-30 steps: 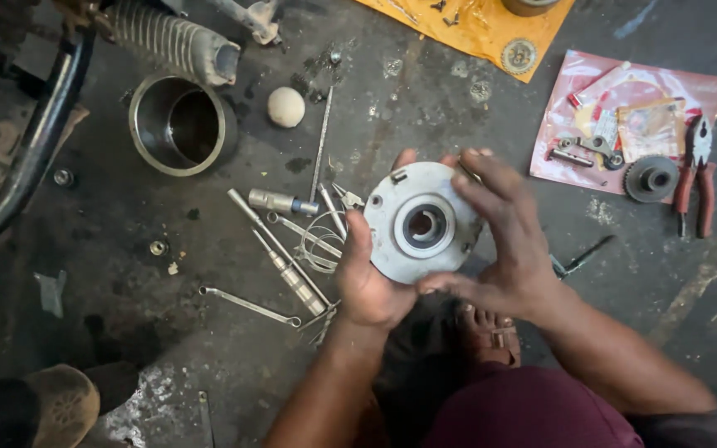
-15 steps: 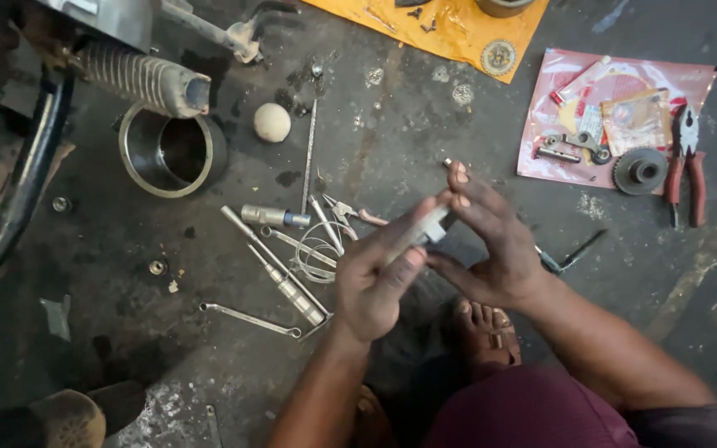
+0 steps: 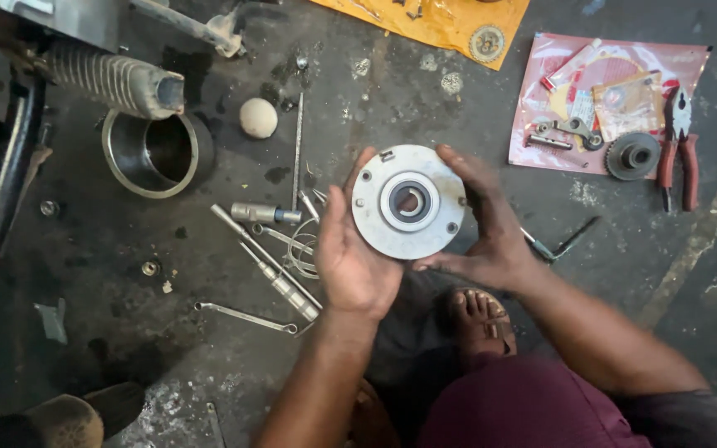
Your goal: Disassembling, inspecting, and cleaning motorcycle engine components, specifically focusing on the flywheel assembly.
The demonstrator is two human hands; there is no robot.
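While held flat-face up over the floor (image 3: pixel 458 108), between both palms: hub (image 3: pixel 409 202), round, grey, bearing bore at centre, axis pointing toward camera; left hand (image 3: pixel 357 257) cupped under lower-left rim, fingers curled up along edge, gripping; right hand (image 3: pixel 483 224) clasped on right rim, thumb beneath, fingers across top edge, gripping; both equally near, rim pinched from opposite sides. Left of hub, apart: ring (image 3: pixel 153 153); sockets and rods (image 3: pixel 280 249). Right, well apart: pliers (image 3: pixel 679 149); gear (image 3: pixel 632 155).
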